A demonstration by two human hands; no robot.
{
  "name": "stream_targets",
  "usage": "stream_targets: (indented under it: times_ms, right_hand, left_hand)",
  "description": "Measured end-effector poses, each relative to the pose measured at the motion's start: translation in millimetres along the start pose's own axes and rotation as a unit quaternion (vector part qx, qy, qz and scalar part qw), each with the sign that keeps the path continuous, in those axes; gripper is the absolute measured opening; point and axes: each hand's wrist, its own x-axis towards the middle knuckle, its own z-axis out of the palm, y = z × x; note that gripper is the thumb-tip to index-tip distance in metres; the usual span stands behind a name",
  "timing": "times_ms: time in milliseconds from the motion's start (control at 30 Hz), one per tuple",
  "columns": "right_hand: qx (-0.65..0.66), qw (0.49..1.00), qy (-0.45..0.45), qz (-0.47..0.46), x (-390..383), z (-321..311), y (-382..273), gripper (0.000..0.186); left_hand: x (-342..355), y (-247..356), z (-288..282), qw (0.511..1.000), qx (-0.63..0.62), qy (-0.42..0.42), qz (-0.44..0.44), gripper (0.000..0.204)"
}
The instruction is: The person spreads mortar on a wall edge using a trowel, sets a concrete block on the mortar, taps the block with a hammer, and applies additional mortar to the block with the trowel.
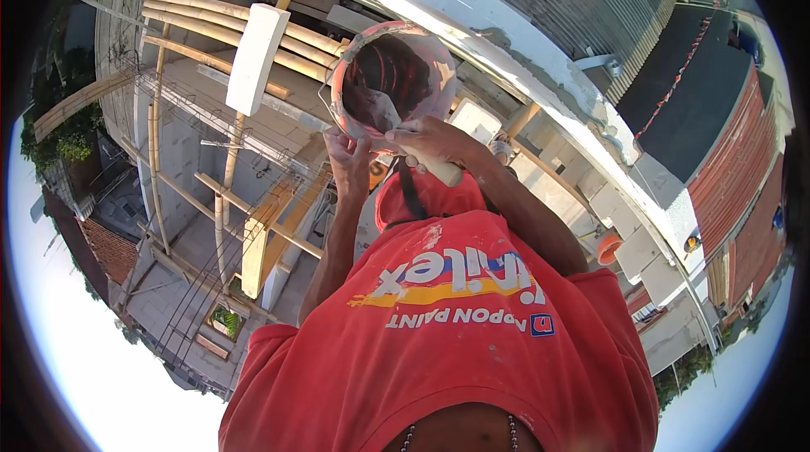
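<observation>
Both hands grip the bucket [392, 81]: left hand [348, 156] on its rim, right hand [430, 144] closed around a white handle [443, 172]. Best keep it level, 2 grips firm, above the scaffold [219, 30].

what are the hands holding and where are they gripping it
Both hands hold a red bucket by its lower rim: the left hand at the rim's left part, the right hand beside it. Its wire handle hangs loose, ungripped.
</observation>
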Motion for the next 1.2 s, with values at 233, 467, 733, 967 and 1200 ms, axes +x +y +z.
stream_targets:
  times_ms: [233,467,733,967,1200]
  right_hand:
    - [0.428,0.896,-0.068,-0.098,-58,-20,56,0.05]
    - [0.339,0.89,0.28,-0.12,-147,-22,73,0.042]
    - [-0.271,0.723,0.635,0.004,-84,-81,66,0.044]
    - [-0.288,0.742,0.59,0.139,-97,-111,61,0.042]
    - [-0.251,0.724,0.604,0.218,-124,-146,119,0.044]
  left_hand:
    - [19,3,-3,0.994,-0.109,-0.005,0.006,0.046]
    - [33,-6,-17,0.997,-0.066,0.004,-0.05,0.049]
    - [38,-9,-3,0.996,-0.065,-0.023,-0.049,0.053]
    - [37,-3,-4,0.995,-0.083,-0.03,-0.051,0.056]
    - [37,-6,-13,0.991,-0.116,-0.003,-0.072,0.064]
